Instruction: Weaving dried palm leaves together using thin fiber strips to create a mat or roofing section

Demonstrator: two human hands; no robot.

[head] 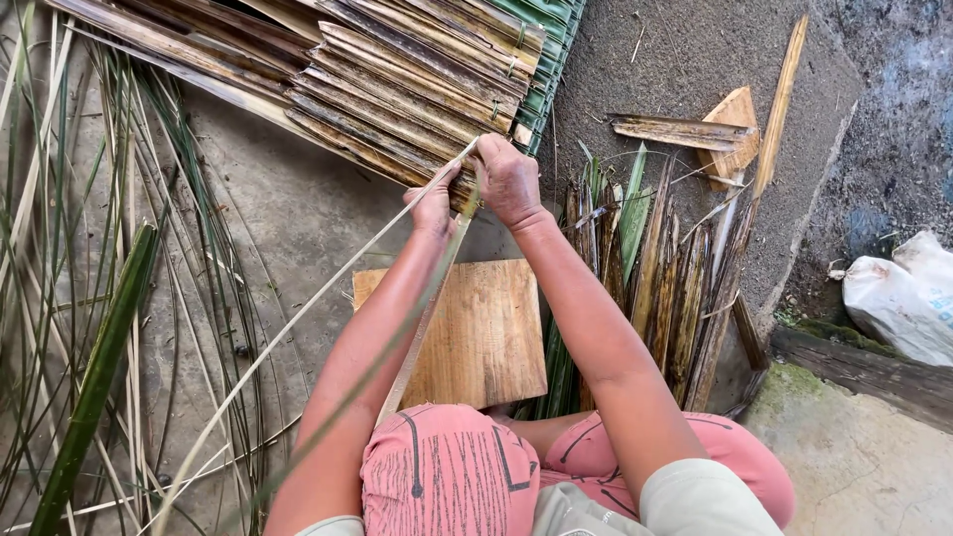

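A long, thin, pale bamboo strip [298, 323] runs between the pinching left hand [434, 205] and right hand [506, 179], above a square wooden board [486, 333].

Free room is found on the bare concrete floor [288, 213] at centre left, between the loose green and pale strips [60, 248] spread at the far left and the wooden board [486, 333]. The far side is closed off by a stack of split bamboo slats [397, 79]. To the right of the board, passage is blocked by a bundle of dark slats [675, 278]. A pale strip [298, 318] is stretched diagonally across the open floor. More open ground [685, 50] is seen at far right.
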